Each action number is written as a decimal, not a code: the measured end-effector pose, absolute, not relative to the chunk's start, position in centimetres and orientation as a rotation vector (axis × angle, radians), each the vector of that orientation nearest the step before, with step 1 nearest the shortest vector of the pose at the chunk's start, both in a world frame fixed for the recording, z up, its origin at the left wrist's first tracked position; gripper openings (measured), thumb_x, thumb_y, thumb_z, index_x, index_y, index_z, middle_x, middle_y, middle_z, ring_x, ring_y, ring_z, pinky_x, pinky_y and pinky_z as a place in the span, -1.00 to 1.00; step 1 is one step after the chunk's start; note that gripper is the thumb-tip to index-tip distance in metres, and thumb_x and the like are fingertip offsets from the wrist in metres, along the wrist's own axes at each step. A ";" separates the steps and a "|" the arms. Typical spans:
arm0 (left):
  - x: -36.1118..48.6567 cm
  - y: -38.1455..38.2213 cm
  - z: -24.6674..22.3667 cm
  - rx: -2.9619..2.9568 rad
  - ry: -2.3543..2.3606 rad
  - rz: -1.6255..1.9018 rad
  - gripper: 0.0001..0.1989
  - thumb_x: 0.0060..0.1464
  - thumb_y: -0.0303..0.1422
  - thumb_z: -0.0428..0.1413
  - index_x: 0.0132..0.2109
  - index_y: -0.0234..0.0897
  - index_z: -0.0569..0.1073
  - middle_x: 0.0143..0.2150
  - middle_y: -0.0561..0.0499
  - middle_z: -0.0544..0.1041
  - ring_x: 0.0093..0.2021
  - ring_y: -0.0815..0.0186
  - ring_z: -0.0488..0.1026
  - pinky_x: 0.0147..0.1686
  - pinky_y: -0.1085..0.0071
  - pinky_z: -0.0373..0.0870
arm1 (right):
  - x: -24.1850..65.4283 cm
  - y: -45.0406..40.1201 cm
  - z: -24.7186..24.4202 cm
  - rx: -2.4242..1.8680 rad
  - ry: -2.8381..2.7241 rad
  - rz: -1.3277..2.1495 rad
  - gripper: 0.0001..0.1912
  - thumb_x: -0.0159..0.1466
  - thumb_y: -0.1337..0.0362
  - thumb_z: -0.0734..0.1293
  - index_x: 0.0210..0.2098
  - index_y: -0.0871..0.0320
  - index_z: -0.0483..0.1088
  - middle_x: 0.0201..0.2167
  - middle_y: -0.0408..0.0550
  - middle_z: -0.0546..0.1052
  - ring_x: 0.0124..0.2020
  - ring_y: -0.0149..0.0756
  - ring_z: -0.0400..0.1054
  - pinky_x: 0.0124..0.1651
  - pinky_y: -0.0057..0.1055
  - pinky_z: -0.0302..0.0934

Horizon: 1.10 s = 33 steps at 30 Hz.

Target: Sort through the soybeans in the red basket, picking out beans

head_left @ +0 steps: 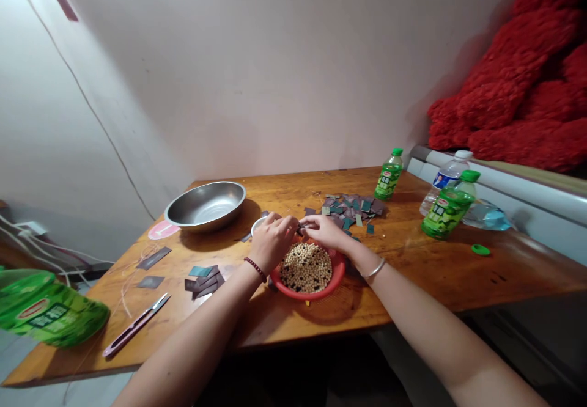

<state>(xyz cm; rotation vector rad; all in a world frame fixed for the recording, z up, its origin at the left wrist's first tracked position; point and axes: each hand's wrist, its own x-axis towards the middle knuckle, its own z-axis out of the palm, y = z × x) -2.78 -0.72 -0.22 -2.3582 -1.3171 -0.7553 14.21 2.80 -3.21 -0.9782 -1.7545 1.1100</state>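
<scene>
My left hand point(275, 239) and my right hand point(323, 231) meet over the far rim of a red plastic basket point(338, 274). Their fingertips pinch a small dark piece point(301, 230), mostly covered by the fingers, so its kind is unclear. Cream and dark round beads or beans point(307, 269) fill much of the basket. Behind my left hand, part of a white bowl point(257, 226) shows. Flat dark rectangular pieces point(206, 282) lie left of my left forearm, and a larger heap of brown and green pieces point(353, 206) lies beyond my right hand.
A steel basin point(206, 206) stands back left. Near the left edge are a utility knife point(136, 326) and a large green bottle point(50, 309). To the right stand a small green bottle point(389, 176), another green bottle point(452, 206) and a clear bottle point(443, 182); a green cap point(480, 250) lies nearby.
</scene>
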 end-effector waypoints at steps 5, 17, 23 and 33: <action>-2.9 -0.6 -0.1 -2.378 -1.278 -0.765 -0.84 0.16 -0.25 -0.03 -0.25 -0.14 0.41 -0.36 0.06 0.51 -0.24 0.32 0.34 -0.37 0.47 0.20 | 14.2 3.0 -3.3 -0.982 -1.782 1.055 -0.73 0.08 0.43 0.24 -0.23 0.29 0.46 -0.35 0.02 0.56 -0.34 -0.32 0.44 -0.24 -0.42 0.30; -3.3 0.2 0.1 -2.342 -1.164 -0.818 -0.83 0.11 -0.20 0.01 -0.25 -0.15 0.42 -0.38 0.04 0.50 -0.25 0.30 0.37 -0.46 0.49 0.17 | 14.1 3.6 -3.0 -0.995 -1.780 1.086 -0.69 0.09 0.45 0.22 -0.19 0.27 0.46 -0.40 -0.04 0.54 -0.36 -0.34 0.43 -0.28 -0.45 0.29; -3.1 -0.1 0.4 -2.311 -1.160 -0.813 -0.87 0.11 -0.25 0.02 -0.29 -0.16 0.41 -0.42 0.07 0.49 -0.27 0.30 0.35 -0.45 0.49 0.16 | 14.1 3.3 -2.8 -0.987 -1.782 1.091 -0.69 0.09 0.45 0.23 -0.18 0.30 0.45 -0.39 -0.01 0.54 -0.36 -0.34 0.43 -0.30 -0.45 0.29; -3.0 -0.3 0.4 -2.370 -1.226 -0.763 -0.93 0.08 -0.31 0.05 -0.30 -0.15 0.40 -0.44 0.07 0.48 -0.30 0.32 0.34 -0.49 0.50 0.12 | 14.2 3.4 -3.3 -0.982 -1.787 1.096 -0.72 0.09 0.43 0.25 -0.20 0.28 0.45 -0.40 0.00 0.54 -0.36 -0.32 0.44 -0.29 -0.45 0.29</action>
